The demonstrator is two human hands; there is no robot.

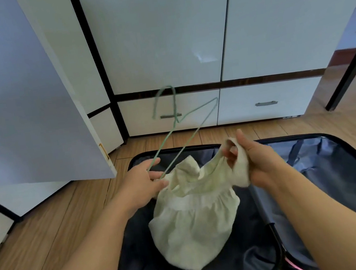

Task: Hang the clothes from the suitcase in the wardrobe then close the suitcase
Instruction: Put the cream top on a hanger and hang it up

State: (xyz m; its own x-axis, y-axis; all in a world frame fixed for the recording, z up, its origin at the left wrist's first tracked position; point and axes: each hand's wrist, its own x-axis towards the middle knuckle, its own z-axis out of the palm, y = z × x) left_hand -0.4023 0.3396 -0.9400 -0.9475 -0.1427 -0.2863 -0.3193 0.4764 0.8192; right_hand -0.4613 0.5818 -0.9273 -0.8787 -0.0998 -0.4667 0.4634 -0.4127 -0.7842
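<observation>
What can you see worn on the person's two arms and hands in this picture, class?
Nothing is worn: the left hand and the right hand are bare, with no gloves, rings, watch or bracelets visible. Both forearms are bare as far as the frame shows; no sleeve appears.

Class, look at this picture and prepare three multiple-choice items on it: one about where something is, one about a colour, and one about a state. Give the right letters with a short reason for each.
1. Where is the pale dress?
A. Held above the open suitcase
B. Hanging in the wardrobe
C. Flat on the wooden floor

2. What colour is the wire hanger?
A. Red
B. Light green
C. Black

3. In what state is the wardrobe door on the left?
A. Removed
B. Shut
C. Swung open

Answers:
1 A: the left hand and right hand hold it over the dark lining.
2 B: its hook and arms show pale green against the white drawers.
3 C: the door panel stands angled out over the floor.
</observation>
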